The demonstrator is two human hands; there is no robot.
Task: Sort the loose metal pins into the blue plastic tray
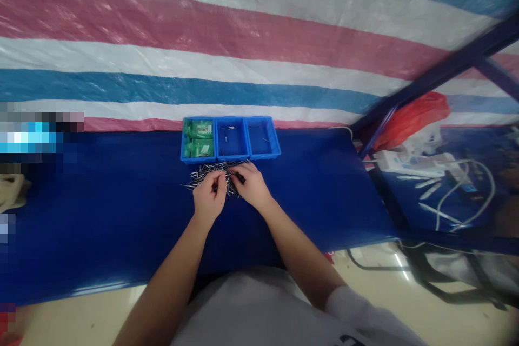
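Observation:
A pile of small, thin metal pieces (197, 175), too small for me to name their kind, lies on the blue table (121, 200). Over its left part is my left hand (208, 194), with thumb and fingers pinched together. My right hand (252, 188) is beside it over the right part, its fingers bent inward and closed. The fingertips of both hands almost meet above the pile. Whatever they pinch is too small to make out. Just behind the pile stand three joined blue bins: the left bin (184, 140) holds green packets (201, 130).
A few thin metal pieces lie in the middle bin (239, 146) and the right bin (270, 140). Striped sheeting (243, 70) hangs behind the table. Off to the right are a dark metal frame (383, 194), a white power strip (401, 163), cables and a red plastic bag (413, 119).

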